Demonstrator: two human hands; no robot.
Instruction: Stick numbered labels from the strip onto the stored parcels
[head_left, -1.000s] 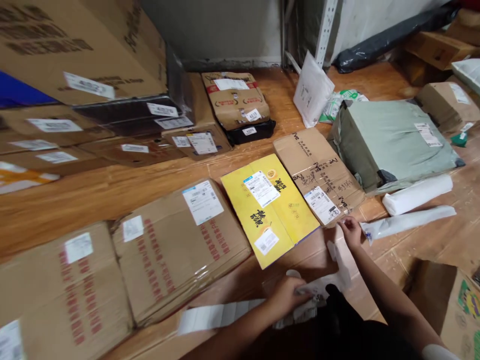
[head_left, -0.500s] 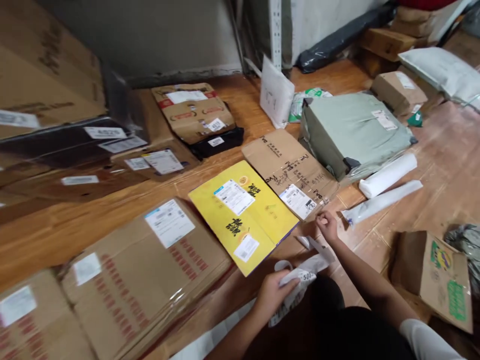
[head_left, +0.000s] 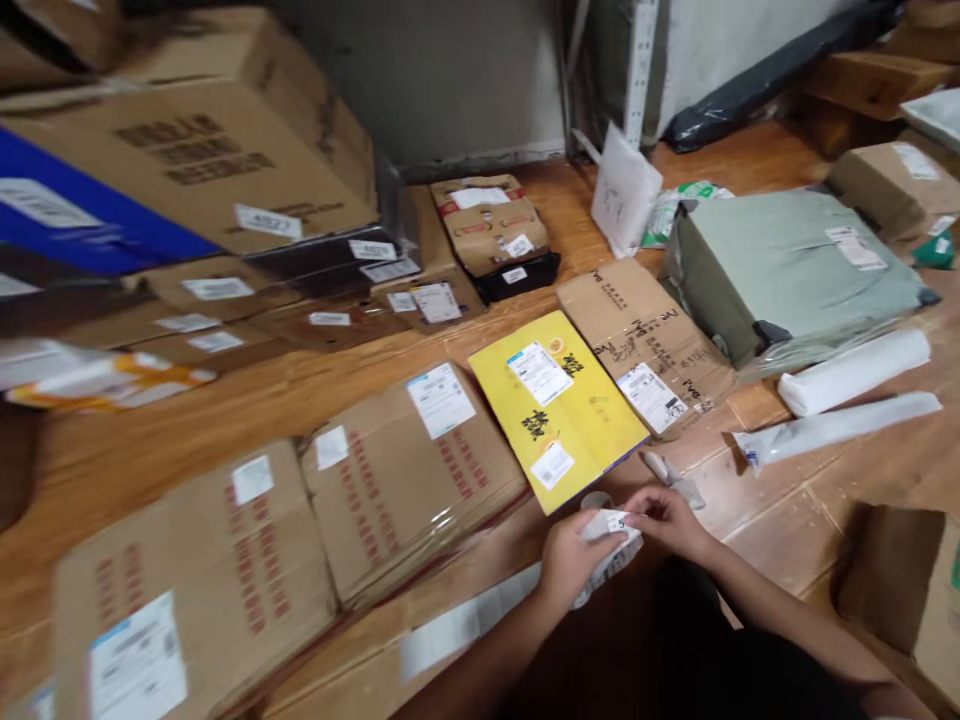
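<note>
My left hand is closed around a strip of printed white labels, thumb on top. At its upper end, my right hand pinches the edge of a label whose visible digit is 5. Just beyond both hands lies a flat yellow parcel, with two white stickers and dark handwriting. A brown carton with a shipping label touches its right side. Left of the yellow parcel are two large brown cartons with red print. A curled scrap of backing paper rests on the floor near my right hand.
Boxes with number stickers are stacked at the left against the wall. A grey-green wrapped box and two white wrapped rolls lie to the right. An open brown carton stands at the lower right.
My right hand has come from beside the brown carton to the labels in my left hand and now pinches one. The view has swung left, bringing more stacked boxes into sight.
</note>
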